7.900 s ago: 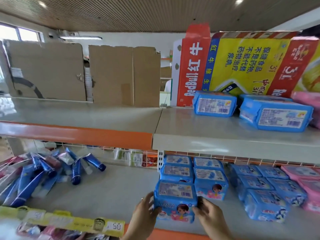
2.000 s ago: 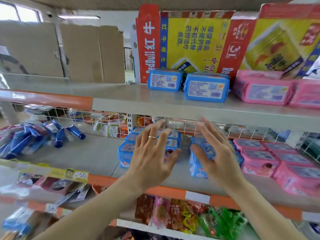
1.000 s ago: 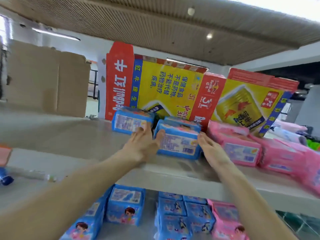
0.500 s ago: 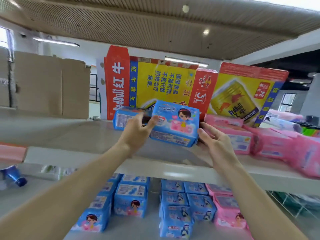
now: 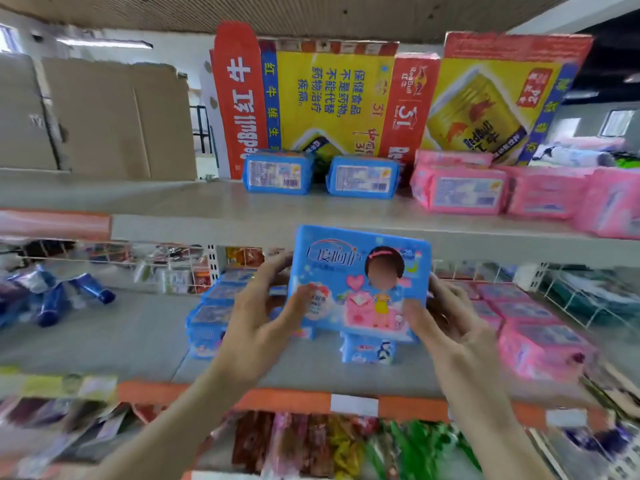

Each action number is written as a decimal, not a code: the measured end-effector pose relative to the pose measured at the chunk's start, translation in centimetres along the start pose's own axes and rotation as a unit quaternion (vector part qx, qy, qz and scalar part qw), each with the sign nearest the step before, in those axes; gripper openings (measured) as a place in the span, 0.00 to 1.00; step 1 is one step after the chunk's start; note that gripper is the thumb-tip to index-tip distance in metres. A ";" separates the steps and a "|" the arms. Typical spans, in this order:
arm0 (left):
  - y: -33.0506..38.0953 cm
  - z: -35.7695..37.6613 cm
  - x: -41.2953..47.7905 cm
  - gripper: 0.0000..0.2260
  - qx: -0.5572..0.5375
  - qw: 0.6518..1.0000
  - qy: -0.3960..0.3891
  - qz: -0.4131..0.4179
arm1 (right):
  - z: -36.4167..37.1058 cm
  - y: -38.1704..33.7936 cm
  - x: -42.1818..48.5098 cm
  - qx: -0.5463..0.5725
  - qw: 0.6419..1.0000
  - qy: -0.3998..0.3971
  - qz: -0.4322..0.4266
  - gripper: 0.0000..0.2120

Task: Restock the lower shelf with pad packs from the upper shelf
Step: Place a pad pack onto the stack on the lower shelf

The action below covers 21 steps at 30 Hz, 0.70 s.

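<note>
Mid-transfer, judged from the layout.

Gripping one blue pad pack [image 5: 360,282] by both side edges: left hand [image 5: 256,317] curled round the left edge, right hand [image 5: 450,327] curled round the right edge. Carrying it upright, printed face outward, above the front of the lower shelf [image 5: 138,334], not yet resting on it.

Already on the lower shelf: rows of stocked blue packs [image 5: 207,317] behind the carried one, stocked pink packs [image 5: 540,344] toward its right end.

Left to bring down from the upper shelf [image 5: 207,199], one level above the lower shelf: two spare blue packs [image 5: 277,173] and several spare pink packs [image 5: 460,192].

Pending for this pack: set down among the blue rows, then release.
</note>
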<state>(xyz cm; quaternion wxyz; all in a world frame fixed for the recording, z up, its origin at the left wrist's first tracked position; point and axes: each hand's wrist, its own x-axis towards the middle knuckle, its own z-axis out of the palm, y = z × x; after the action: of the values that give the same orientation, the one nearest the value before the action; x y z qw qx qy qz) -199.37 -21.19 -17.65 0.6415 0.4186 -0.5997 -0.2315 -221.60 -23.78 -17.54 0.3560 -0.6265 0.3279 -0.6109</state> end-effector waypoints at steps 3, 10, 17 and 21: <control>-1.8 -0.5 -3.7 0.17 0.010 0.998 -0.028 -0.050 | -0.2 2.6 -3.0 -0.016 0.999 -0.029 0.030 0.21; -6.1 -0.7 -9.8 0.30 0.003 0.991 -0.027 -0.129 | -0.3 5.7 -8.2 0.002 0.995 -0.049 0.082 0.30; -6.3 -1.6 -9.5 0.30 0.003 0.990 -0.042 -0.134 | 1.2 5.8 -8.4 0.039 0.995 -0.027 0.085 0.29; -5.5 -2.8 -8.3 0.31 -0.002 0.987 -0.034 -0.157 | 2.0 5.1 -7.5 0.041 0.995 -0.038 0.083 0.29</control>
<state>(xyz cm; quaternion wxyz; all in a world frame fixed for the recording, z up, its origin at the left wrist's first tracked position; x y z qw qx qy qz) -196.96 -16.82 -26.75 0.5775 0.4981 -0.5473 -0.3448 -219.74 -20.08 -25.86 0.4433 -0.6043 0.3397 -0.5682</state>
